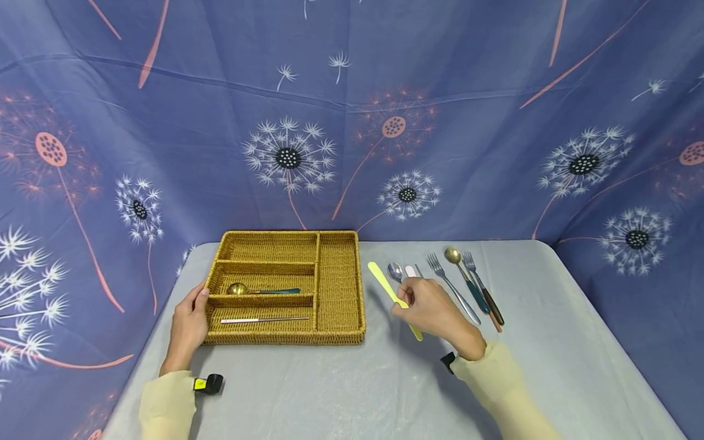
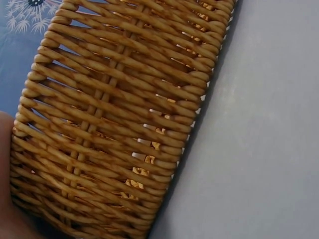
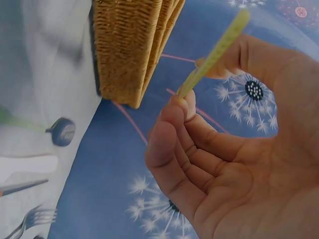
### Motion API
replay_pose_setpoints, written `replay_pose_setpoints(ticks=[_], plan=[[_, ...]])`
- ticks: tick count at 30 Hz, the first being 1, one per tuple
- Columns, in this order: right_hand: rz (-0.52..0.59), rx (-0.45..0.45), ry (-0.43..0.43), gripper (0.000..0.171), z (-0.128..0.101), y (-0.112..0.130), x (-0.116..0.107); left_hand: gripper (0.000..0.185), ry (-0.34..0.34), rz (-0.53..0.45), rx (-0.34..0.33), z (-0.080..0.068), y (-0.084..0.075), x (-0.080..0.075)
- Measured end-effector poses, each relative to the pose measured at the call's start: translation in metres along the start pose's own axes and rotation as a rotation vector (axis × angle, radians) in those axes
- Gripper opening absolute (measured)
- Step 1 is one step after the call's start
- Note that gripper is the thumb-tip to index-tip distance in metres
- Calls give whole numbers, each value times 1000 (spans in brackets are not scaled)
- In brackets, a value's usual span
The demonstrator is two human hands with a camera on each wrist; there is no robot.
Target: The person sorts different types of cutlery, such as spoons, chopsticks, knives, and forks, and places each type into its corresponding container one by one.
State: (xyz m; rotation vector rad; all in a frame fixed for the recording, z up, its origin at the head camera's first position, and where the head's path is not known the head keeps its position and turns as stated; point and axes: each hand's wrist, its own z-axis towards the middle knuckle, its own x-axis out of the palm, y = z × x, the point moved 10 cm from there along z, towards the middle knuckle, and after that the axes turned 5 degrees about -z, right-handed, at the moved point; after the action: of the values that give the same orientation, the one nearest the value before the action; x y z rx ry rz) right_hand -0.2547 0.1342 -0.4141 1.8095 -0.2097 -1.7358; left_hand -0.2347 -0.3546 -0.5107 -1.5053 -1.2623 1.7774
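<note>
My left hand [image 1: 187, 321] grips the left wall of a divided wicker basket [image 1: 264, 338], thumb at its rim. In the left wrist view the basket's woven side [image 2: 109, 109] fills much of the picture, with part of the hand at the left edge. Right of the basket, my right hand [image 1: 431, 305] pinches a slim, flat yellow utensil [image 1: 382, 278]. The right wrist view shows this yellow utensil [image 3: 219, 52] nearly edge-on between the fingertips. Inside the basket, a gold spoon with a green handle [image 1: 236, 289] lies in the middle-left compartment, and a thin pink-and-silver utensil [image 1: 264, 319] in the front-left one.
Around the right hand lie a silver spoon [image 1: 395, 271], a pale pink-handled utensil [image 1: 410, 271], a silver fork [image 1: 436, 265], another gold spoon [image 1: 453, 255] and a dark-handled fork [image 1: 472, 267]. A patterned blue cloth [image 1: 467, 122] hangs behind the grey-covered table [image 1: 341, 391].
</note>
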Motion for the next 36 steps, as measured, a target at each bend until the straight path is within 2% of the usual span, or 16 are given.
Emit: replay_pose_setpoints(ticks=[21, 25, 33, 36], plan=[[-35, -51, 23, 13, 35, 41, 23, 62, -5, -9, 2, 2, 1, 1], [-61, -62, 18, 15, 40, 48, 27, 62, -2, -11, 3, 2, 1, 1], [-47, -73, 26, 18, 52, 56, 39, 63, 7, -17, 0, 1, 1, 1], [-69, -71, 13, 24, 57, 60, 40, 63, 4, -16, -4, 1, 2, 1]])
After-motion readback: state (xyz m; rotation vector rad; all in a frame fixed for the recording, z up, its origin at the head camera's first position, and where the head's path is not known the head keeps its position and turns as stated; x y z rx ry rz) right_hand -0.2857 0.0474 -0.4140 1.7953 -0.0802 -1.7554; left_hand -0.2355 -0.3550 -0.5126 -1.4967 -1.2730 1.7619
